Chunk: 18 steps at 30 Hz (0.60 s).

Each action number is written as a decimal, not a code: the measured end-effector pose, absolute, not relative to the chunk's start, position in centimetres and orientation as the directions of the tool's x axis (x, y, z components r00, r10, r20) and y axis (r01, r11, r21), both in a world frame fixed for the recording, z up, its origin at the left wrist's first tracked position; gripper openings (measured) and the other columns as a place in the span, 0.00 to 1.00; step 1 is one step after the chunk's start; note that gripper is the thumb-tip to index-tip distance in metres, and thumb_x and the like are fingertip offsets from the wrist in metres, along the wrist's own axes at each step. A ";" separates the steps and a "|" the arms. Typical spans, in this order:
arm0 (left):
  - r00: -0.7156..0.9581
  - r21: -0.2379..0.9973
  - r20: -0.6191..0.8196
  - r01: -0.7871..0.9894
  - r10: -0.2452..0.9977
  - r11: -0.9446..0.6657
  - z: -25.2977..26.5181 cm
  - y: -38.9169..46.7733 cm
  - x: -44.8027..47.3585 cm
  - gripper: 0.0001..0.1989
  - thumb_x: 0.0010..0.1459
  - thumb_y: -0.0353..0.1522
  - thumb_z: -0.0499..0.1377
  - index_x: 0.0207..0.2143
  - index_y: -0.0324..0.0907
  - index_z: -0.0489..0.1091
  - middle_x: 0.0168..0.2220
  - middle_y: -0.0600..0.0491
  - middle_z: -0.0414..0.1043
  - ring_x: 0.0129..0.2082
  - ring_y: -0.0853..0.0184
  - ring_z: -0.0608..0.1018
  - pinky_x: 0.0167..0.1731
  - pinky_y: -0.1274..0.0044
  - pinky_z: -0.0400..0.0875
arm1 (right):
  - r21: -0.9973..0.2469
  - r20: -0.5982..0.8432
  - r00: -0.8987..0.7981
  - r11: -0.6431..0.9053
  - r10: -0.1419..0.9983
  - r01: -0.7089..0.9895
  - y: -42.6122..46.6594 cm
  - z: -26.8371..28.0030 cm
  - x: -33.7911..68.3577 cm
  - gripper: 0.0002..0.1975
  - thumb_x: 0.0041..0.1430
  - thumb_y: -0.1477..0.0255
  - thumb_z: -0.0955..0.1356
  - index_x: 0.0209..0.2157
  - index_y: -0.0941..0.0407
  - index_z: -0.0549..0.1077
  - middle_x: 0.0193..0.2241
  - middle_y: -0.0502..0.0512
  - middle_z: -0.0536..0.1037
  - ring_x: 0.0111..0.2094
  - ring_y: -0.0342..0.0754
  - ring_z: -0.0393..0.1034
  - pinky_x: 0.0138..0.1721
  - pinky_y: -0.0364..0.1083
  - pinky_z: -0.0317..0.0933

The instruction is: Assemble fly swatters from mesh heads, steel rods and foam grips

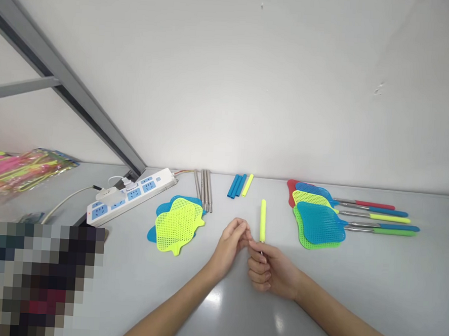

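My right hand [269, 272] is closed round a metal rod [261, 247], most of it hidden in the fist. A yellow grip sleeve [263, 218] sits on the rod's upper end and points away from me. Just left of it, my left hand [235, 237] has its fingers pinched together, close to the right thumb; whatever they hold, if anything, is hidden. Ahead lie several blue sleeves [236, 186] and a loose yellow sleeve [248, 185]. Left of these are several bare metal rods [206, 189]. Nearer are yellow mesh swatter heads [175, 228] over blue swatter heads [152, 234].
Several fly swatters with handles [318, 222] lie overlapped on the right. A white power strip [131, 195] with plugs and a cord is on the left. Bagged colourful items [22, 171] rest by a grey metal frame [73, 85]. A wall [275, 90] backs the grey table [372, 298].
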<state>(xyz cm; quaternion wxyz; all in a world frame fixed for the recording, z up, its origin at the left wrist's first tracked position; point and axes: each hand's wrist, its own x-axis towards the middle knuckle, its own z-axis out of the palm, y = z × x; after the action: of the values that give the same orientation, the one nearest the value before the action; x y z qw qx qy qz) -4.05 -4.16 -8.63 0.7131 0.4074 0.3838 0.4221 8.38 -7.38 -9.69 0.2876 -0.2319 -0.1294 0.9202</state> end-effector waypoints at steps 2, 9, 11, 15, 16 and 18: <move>0.332 0.973 -0.146 -0.121 0.932 0.195 -7.8 -4.1 -5.0 0.11 0.54 0.37 0.49 0.25 0.41 0.62 0.21 0.57 0.61 0.23 0.72 0.65 0.29 0.80 0.61 | -0.360 -0.355 -0.725 -0.802 0.590 -0.476 -7.4 -9.7 8.4 0.18 0.52 0.65 0.61 0.16 0.57 0.50 0.11 0.42 0.47 0.12 0.36 0.39 0.16 0.40 0.34; 0.324 0.781 0.134 0.548 0.937 -0.301 -4.2 -2.5 -8.3 0.10 0.56 0.35 0.45 0.28 0.43 0.62 0.30 0.54 0.64 0.32 0.68 0.66 0.34 0.77 0.58 | -0.349 -0.337 -0.733 -0.801 0.591 -0.486 -7.5 -9.7 8.5 0.18 0.54 0.65 0.59 0.16 0.57 0.50 0.11 0.43 0.46 0.13 0.36 0.40 0.16 0.40 0.35; 0.297 0.682 0.126 0.667 0.946 -0.300 -4.0 -1.9 -9.5 0.11 0.57 0.37 0.44 0.30 0.43 0.62 0.33 0.53 0.64 0.35 0.66 0.67 0.37 0.75 0.58 | -0.351 -0.341 -0.731 -0.802 0.591 -0.484 -7.6 -9.7 8.5 0.18 0.54 0.65 0.59 0.16 0.57 0.51 0.12 0.43 0.46 0.13 0.36 0.40 0.16 0.40 0.35; 0.228 0.517 0.068 0.825 0.971 -0.230 -5.0 -0.8 -12.1 0.14 0.56 0.40 0.43 0.36 0.43 0.62 0.38 0.51 0.62 0.42 0.62 0.64 0.41 0.71 0.57 | -0.355 -0.348 -0.726 -0.800 0.593 -0.483 -7.6 -9.7 8.5 0.17 0.54 0.65 0.59 0.17 0.57 0.51 0.12 0.43 0.46 0.14 0.36 0.40 0.17 0.40 0.35; 0.201 0.477 0.042 0.857 0.979 -0.196 -5.4 -0.6 -12.8 0.15 0.55 0.41 0.43 0.38 0.43 0.61 0.40 0.50 0.61 0.43 0.61 0.63 0.42 0.70 0.57 | -0.356 -0.349 -0.725 -0.800 0.593 -0.483 -7.6 -9.7 8.5 0.17 0.54 0.65 0.59 0.17 0.57 0.51 0.12 0.43 0.46 0.14 0.36 0.40 0.17 0.40 0.35; 0.180 0.397 -0.036 0.905 0.983 -0.152 -6.2 -0.3 -13.9 0.18 0.54 0.43 0.45 0.42 0.43 0.60 0.43 0.49 0.59 0.46 0.59 0.61 0.43 0.68 0.56 | -0.354 -0.351 -0.724 -0.800 0.593 -0.484 -7.6 -9.6 8.5 0.17 0.54 0.64 0.60 0.17 0.57 0.52 0.12 0.43 0.47 0.14 0.36 0.40 0.17 0.40 0.35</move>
<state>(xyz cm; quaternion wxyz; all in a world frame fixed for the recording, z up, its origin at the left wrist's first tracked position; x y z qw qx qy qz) -13.87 -0.27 -6.19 0.1669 0.7499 0.6295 0.1164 8.48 -7.57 -9.64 0.2925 -0.2286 -0.1197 0.9208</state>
